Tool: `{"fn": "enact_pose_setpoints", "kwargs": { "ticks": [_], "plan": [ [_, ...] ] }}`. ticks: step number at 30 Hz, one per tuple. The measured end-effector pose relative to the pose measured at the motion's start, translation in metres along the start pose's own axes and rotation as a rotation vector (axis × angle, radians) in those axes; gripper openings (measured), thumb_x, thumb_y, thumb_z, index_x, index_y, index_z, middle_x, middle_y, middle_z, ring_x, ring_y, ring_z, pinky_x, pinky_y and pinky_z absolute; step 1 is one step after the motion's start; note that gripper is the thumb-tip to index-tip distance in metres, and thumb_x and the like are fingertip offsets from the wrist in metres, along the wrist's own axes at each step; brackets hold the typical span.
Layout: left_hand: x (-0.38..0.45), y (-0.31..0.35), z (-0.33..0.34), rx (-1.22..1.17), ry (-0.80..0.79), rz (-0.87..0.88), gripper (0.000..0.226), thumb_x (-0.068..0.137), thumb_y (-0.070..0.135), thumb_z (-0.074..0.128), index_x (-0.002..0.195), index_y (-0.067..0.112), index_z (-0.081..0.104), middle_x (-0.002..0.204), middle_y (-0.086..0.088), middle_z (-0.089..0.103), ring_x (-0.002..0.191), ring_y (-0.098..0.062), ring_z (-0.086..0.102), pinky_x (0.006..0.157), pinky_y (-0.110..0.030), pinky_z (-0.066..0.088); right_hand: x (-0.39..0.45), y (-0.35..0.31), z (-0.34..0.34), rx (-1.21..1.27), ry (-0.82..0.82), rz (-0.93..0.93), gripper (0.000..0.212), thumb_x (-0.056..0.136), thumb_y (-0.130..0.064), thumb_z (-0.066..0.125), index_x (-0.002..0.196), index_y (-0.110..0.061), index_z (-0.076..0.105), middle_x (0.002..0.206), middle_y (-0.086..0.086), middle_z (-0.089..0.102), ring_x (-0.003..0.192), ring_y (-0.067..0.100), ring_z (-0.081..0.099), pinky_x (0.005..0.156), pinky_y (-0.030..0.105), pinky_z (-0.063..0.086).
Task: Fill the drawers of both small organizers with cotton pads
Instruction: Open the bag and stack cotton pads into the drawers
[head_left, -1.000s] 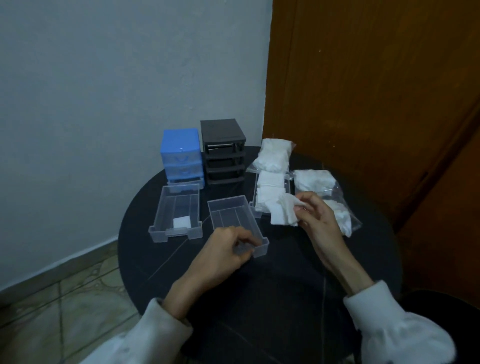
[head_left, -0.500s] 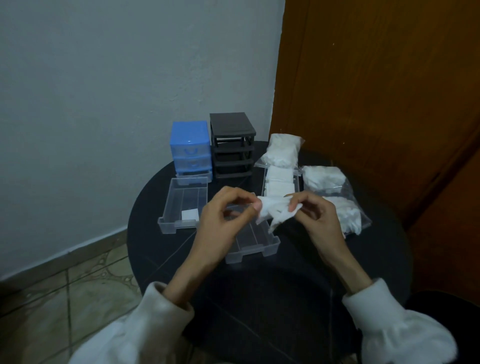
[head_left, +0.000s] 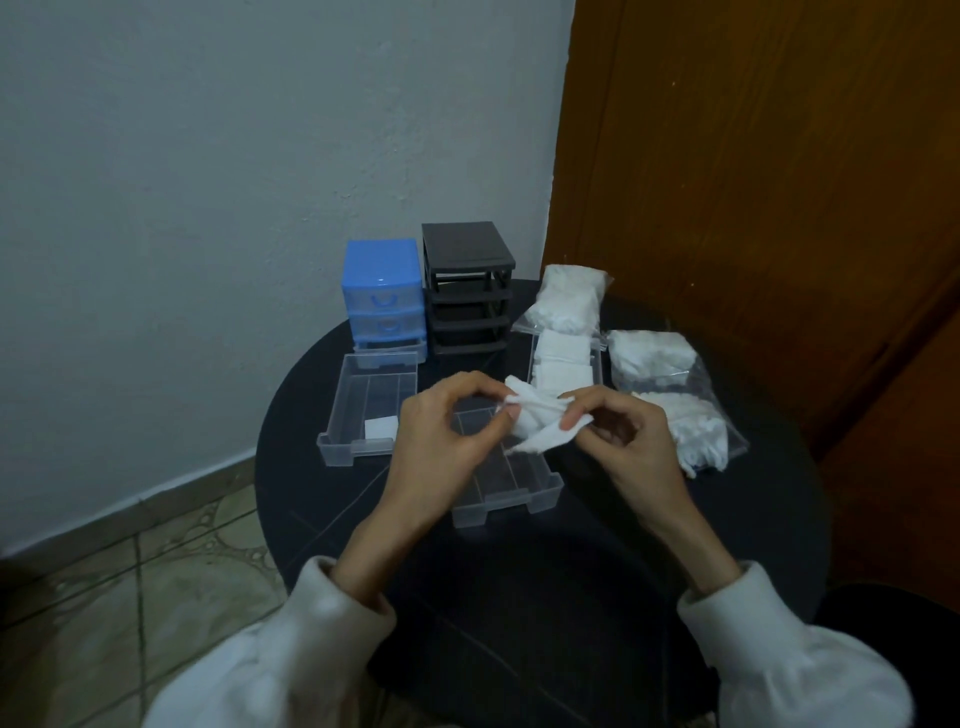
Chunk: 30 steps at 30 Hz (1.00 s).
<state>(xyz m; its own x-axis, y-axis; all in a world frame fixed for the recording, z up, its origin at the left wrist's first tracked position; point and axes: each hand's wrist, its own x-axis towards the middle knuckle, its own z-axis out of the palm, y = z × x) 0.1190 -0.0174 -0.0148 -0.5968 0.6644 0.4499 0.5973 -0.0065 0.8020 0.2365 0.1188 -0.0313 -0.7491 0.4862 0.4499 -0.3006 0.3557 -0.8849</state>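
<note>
a small clump of cotton pads (head_left: 537, 422) is hanging above the middle clear drawer (head_left: 506, 480), with the left hand (head_left: 451, 431) pinching its left end and the right hand (head_left: 621, 434) pinching its right (fingers curling on both). another clear drawer (head_left: 370, 408), holding one pad, is sitting left; blue organizer (head_left: 383, 296) and black organizer (head_left: 467, 286) are standing behind on the round table (head_left: 571, 597).

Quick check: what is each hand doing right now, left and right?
Left hand: pinches one end of the cotton pads, above the clear drawer.
Right hand: pinches the other end of the same cotton pads.
</note>
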Motion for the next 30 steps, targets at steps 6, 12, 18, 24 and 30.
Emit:
{"fn": "enact_pose_setpoints", "kwargs": {
  "ticks": [6, 12, 18, 24, 30],
  "plan": [
    [0.002, -0.001, 0.002, -0.123, -0.012, -0.020, 0.008, 0.082, 0.011, 0.067, 0.087, 0.017, 0.064, 0.086, 0.006, 0.066, 0.078, -0.003, 0.063, 0.070, -0.014, 0.050, -0.001, 0.001, -0.001, 0.041, 0.025, 0.074, 0.014, 0.077, 0.004, 0.067, 0.083, -0.008, 0.063, 0.087, -0.005, 0.066, 0.092, 0.007, 0.064, 0.079, 0.020, 0.052],
    [0.000, -0.014, 0.001, -0.137, 0.049, -0.059, 0.007, 0.086, 0.013, 0.065, 0.092, 0.016, 0.063, 0.078, 0.004, 0.069, 0.077, -0.007, 0.066, 0.073, -0.018, 0.052, 0.006, 0.005, -0.002, -0.018, 0.087, 0.132, 0.015, 0.077, 0.001, 0.069, 0.084, -0.008, 0.059, 0.084, 0.000, 0.061, 0.080, 0.002, 0.060, 0.072, 0.015, 0.050],
    [-0.024, -0.041, 0.004, 0.032, 0.102, -0.179, 0.024, 0.091, 0.011, 0.055, 0.109, 0.026, 0.061, 0.103, 0.009, 0.063, 0.093, 0.001, 0.055, 0.080, -0.012, 0.044, 0.016, 0.012, 0.002, -0.134, -0.102, 0.244, 0.019, 0.082, -0.006, 0.068, 0.093, -0.021, 0.065, 0.084, -0.001, 0.061, 0.079, 0.010, 0.060, 0.074, 0.020, 0.050],
    [-0.046, -0.054, 0.013, -0.110, 0.048, -0.215, 0.050, 0.088, 0.000, 0.054, 0.121, 0.038, 0.047, 0.132, 0.018, 0.044, 0.126, 0.001, 0.042, 0.105, -0.022, 0.038, 0.025, 0.013, 0.012, -0.357, -0.234, 0.234, 0.010, 0.081, -0.011, 0.068, 0.083, -0.019, 0.062, 0.083, -0.002, 0.064, 0.073, 0.011, 0.061, 0.070, 0.025, 0.049],
    [-0.045, -0.057, 0.014, -0.326, 0.038, -0.257, 0.048, 0.089, -0.008, 0.050, 0.121, 0.028, 0.051, 0.141, 0.005, 0.043, 0.133, -0.003, 0.037, 0.101, -0.007, 0.034, 0.032, 0.011, 0.016, -0.502, -0.471, 0.132, 0.020, 0.082, -0.007, 0.063, 0.076, -0.024, 0.057, 0.084, -0.010, 0.061, 0.077, 0.010, 0.057, 0.068, 0.020, 0.044]
  ]
}}
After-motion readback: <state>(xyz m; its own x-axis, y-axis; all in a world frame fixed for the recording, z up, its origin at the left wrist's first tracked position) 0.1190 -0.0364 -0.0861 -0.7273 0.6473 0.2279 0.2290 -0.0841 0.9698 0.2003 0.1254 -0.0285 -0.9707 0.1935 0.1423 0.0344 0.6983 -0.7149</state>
